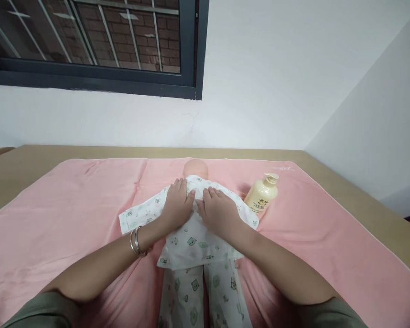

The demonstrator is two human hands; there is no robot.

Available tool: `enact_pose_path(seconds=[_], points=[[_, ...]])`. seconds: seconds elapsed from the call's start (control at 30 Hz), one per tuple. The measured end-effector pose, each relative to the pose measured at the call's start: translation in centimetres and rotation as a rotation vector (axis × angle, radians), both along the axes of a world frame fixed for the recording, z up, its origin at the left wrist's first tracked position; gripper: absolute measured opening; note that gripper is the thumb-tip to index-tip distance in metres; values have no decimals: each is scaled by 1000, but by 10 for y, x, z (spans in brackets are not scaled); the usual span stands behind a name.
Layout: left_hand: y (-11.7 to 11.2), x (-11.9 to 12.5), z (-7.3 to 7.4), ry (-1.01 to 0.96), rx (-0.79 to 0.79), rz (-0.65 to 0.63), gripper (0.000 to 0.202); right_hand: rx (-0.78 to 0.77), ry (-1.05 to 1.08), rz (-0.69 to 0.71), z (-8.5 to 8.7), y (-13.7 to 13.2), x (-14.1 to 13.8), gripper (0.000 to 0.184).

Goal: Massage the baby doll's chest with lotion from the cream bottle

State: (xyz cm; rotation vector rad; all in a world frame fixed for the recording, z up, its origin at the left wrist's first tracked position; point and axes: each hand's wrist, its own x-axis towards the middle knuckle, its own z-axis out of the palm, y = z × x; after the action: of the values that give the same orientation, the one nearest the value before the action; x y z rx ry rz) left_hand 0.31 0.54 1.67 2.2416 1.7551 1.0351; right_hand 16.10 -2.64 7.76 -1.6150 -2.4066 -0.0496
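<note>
A baby doll (pixel 195 169) lies on its back on a pink towel (pixel 71 205), dressed in a white printed shirt (pixel 187 239) and matching trousers (pixel 191 296). My left hand (pixel 176 204) rests flat on the doll's chest, left of the middle, fingers stretched toward the collar. My right hand (pixel 217 209) lies flat beside it on the right half of the chest. Both hands press on the shirt front and their thumbs nearly meet. Two metal bangles (pixel 135 241) sit on my left wrist. Only the top of the doll's head shows.
A cream pump bottle (pixel 261 194) lies tilted on the towel just right of the doll's arm. The towel covers a wooden table (pixel 27 159) set against a white wall. A barred dark window (pixel 99 45) is at the upper left.
</note>
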Motion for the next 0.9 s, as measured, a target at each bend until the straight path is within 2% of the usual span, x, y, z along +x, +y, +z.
enact_pose_path(seconds=[0.1, 0.17, 0.23, 0.3, 0.37, 0.43, 0.57, 0.7, 0.9], points=[[-28, 11, 1, 63, 52, -65, 58, -68, 17, 11, 1, 28, 10, 56], [-37, 14, 0, 93, 57, -80, 60, -92, 37, 21, -3, 40, 13, 60], [-30, 11, 1, 96, 52, -76, 56, -83, 58, 14, -8, 38, 10, 61], [-12, 4, 4, 90, 45, -78, 49, -54, 66, 19, -11, 23, 4, 60], [7, -3, 5, 78, 32, -60, 44, -34, 54, 50, -11, 5, -2, 58], [15, -4, 5, 68, 35, -32, 43, -56, 47, 71, -7, -2, -3, 58], [-2, 4, 2, 85, 107, -33, 46, -159, 88, 70, -2, 23, 7, 60], [-16, 11, 0, 95, 97, -53, 49, -163, 111, 3, -7, 46, 12, 69], [1, 5, -3, 32, 80, 17, 50, -47, 18, -23, -12, 15, -2, 62]])
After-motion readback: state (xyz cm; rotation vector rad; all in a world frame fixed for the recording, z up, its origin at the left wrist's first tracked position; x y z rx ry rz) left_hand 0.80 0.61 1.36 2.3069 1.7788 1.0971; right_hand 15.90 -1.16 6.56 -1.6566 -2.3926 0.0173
